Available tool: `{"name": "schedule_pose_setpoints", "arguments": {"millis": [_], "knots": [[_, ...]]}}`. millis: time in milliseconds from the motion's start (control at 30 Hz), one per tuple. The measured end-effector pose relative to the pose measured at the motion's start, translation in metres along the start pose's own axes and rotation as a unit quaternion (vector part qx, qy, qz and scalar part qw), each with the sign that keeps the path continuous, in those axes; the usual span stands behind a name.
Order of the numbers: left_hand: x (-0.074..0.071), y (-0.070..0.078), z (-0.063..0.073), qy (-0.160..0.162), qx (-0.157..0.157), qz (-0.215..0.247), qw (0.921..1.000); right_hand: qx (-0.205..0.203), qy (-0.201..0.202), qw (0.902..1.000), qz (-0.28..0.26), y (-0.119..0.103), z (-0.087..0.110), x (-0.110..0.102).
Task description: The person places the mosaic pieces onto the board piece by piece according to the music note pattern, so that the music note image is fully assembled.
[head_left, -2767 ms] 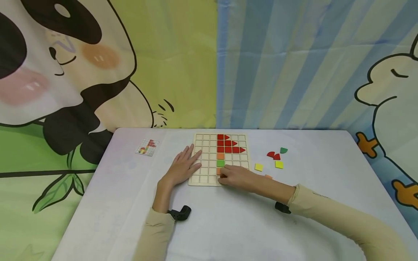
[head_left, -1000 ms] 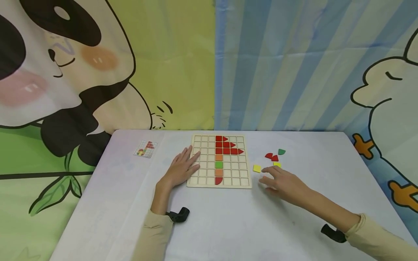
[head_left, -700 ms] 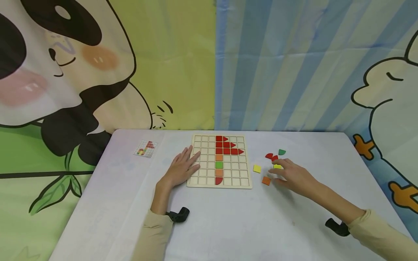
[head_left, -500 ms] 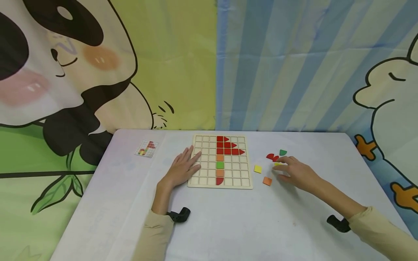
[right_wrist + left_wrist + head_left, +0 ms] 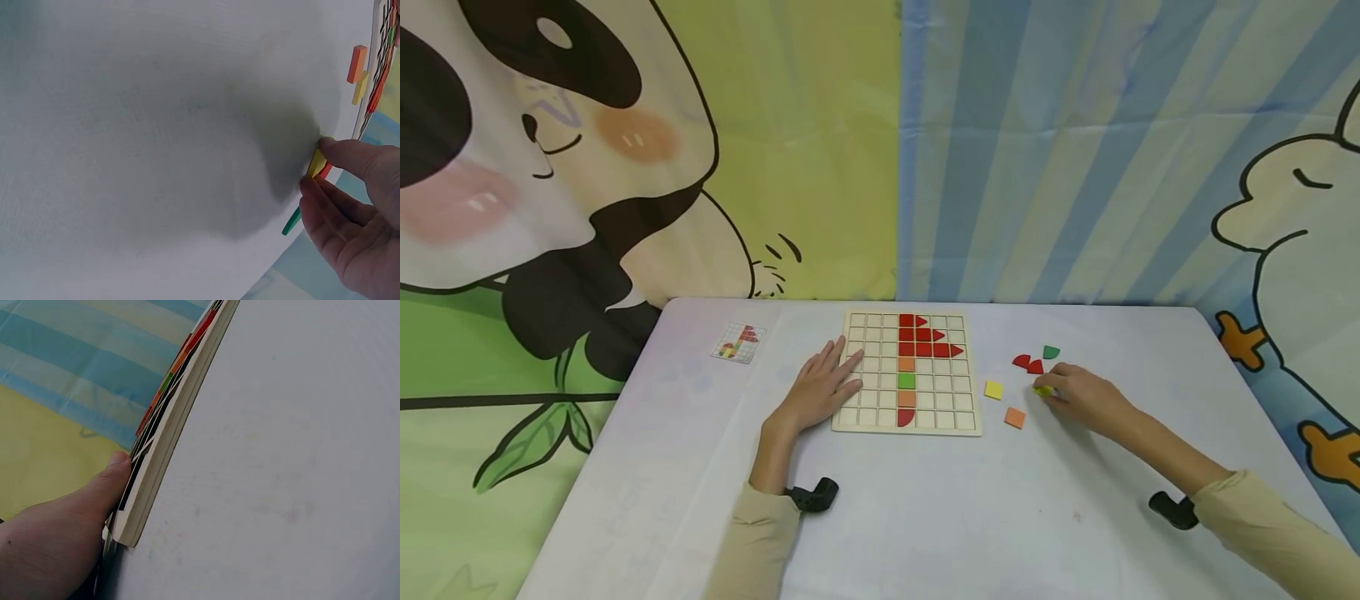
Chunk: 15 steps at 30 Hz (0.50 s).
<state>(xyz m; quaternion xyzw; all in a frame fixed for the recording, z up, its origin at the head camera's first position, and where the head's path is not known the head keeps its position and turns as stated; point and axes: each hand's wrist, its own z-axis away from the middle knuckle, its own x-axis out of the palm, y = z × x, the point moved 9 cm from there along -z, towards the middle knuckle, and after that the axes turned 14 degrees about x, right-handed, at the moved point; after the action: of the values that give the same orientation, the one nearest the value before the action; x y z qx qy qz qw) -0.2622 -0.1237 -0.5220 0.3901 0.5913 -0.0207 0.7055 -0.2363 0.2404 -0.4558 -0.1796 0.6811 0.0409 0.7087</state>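
My left hand lies with spread, straight fingers on the left edge of a wooden grid board. Set in the board are red squares and triangles, orange squares, a green square and, in the bottom row, a red quarter-circle piece. Right of the board, my right hand pinches a yellow square tile between thumb and fingertips. Close by lie two red quarter-circle pieces and a green one. A second yellow square and an orange square sit nearer the board.
A small pattern card with a coloured grid picture lies at the left of the white table. Behind the table's far edge hangs a printed cloth backdrop.
My right hand left the board, uncovering the red quarter-circle in its bottom row, moved right past the orange square, and took hold of the farther yellow square. The left hand stayed in place.
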Motion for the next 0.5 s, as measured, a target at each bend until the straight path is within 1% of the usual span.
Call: {"name": "schedule_pose_setpoints", "arguments": {"millis": [167, 267, 333, 500], "knots": [[0.001, 0.0, 0.001, -0.004, -0.004, 0.0, 1.0, 0.011, -0.004, 0.9999, 0.012, -0.002, -0.002, 0.001], [-0.001, 0.001, 0.001, -0.001, -0.003, 0.0, 1.0, 0.013, -0.001, 0.9998, 0.014, -0.011, -0.003, -0.006], [-0.001, 0.001, 0.001, -0.001, -0.004, -0.002, 1.0, 0.005, 0.004, 0.9999, 0.009, -0.022, -0.003, -0.011], [0.0, 0.0, 0.001, -0.004, -0.004, -0.004, 1.0, -0.05, 0.027, 0.9983, -0.014, -0.063, 0.002, -0.021]]}}
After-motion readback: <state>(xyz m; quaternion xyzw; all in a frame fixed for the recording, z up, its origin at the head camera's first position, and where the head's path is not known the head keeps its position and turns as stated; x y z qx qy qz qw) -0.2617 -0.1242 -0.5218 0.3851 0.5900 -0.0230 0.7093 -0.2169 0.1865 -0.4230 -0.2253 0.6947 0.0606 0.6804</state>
